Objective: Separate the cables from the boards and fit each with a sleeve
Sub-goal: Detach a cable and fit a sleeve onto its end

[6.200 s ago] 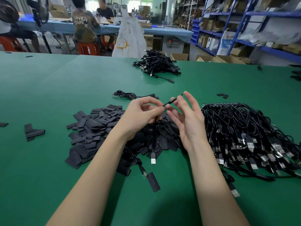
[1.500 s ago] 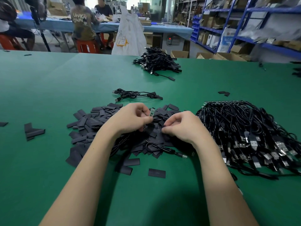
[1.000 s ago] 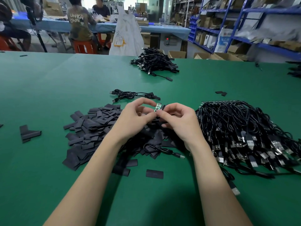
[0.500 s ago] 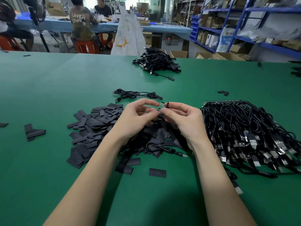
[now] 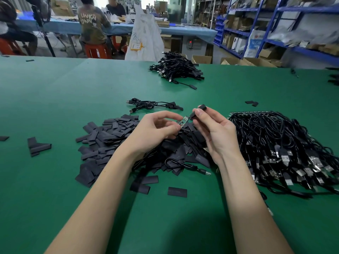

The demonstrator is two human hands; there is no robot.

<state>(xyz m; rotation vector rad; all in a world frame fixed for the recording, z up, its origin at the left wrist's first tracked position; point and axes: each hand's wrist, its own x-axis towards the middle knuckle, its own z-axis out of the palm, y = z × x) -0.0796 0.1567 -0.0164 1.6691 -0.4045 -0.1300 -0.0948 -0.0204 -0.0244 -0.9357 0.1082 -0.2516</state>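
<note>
My left hand [image 5: 154, 132] pinches a small green circuit board [image 5: 183, 121] on the end of a black cable that trails down over the pile. My right hand [image 5: 215, 131] pinches a short black sleeve [image 5: 199, 110] just right of the board's tip, a small gap between them. Under both hands lies a heap of flat black sleeves [image 5: 108, 138]. The cable's USB plug [image 5: 207, 173] lies near my right wrist. A big tangle of black cables on boards [image 5: 286, 149] sits to the right.
Two sleeved cables [image 5: 152, 104] lie just beyond my hands, and a larger pile of cables [image 5: 177, 67] sits at the table's far edge. Loose sleeves [image 5: 37, 146] lie at the left on the green table [image 5: 55, 99]. People sit at a far bench.
My hands rose from the sleeve pile with the board. My right hand has let go of the board's end and now holds a black sleeve lifted beside it.
</note>
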